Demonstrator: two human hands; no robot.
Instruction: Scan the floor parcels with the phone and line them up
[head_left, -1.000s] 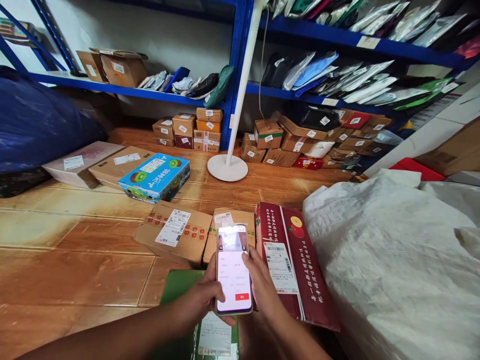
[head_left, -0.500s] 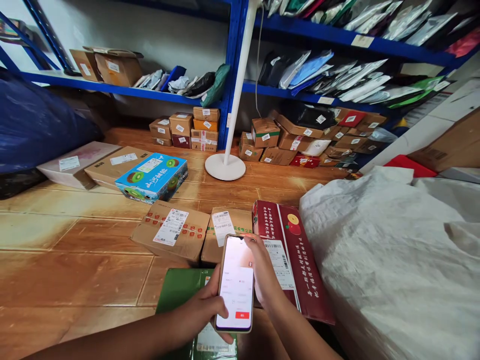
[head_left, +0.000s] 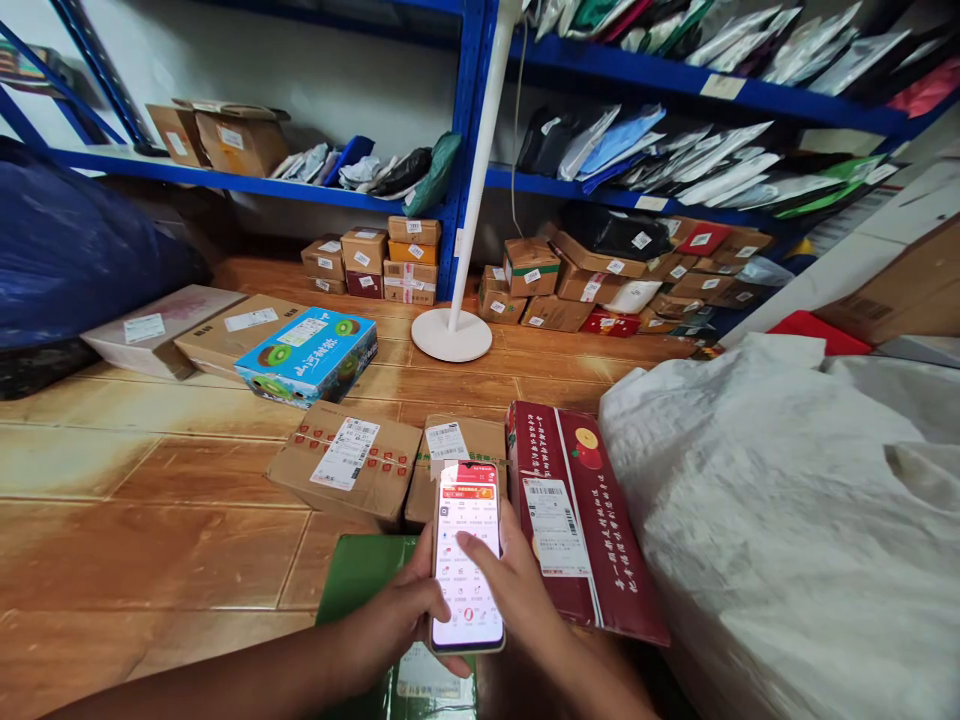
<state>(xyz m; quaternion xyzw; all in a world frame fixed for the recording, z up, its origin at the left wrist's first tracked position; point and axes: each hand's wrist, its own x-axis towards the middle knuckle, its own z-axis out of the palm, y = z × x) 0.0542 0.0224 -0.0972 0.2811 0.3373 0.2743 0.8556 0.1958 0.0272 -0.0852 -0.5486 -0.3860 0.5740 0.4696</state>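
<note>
My left hand (head_left: 401, 615) grips a smartphone (head_left: 466, 520) from its left side, screen lit and facing me. My right hand (head_left: 514, 590) supports the phone's right edge, with its thumb laid across the screen. Under the phone lies a green box (head_left: 360, 580) with a white label. Just beyond stand a cardboard box with red marks (head_left: 345, 470), a small cardboard box (head_left: 450, 440) and a dark red fruit box (head_left: 581, 515), each with a barcode label.
A large white woven sack (head_left: 780, 510) fills the right side. A blue kiwi box (head_left: 307, 355) sits on flat cartons at the left. A white fan stand (head_left: 452, 333) rises mid-floor. Blue shelves (head_left: 225, 178) hold parcels, with small boxes stacked below. A dark blue bag (head_left: 67, 240) lies far left.
The phone screen has switched from a plain page with a red button to a page of icons. My right thumb has moved from the phone's edge onto the screen.
</note>
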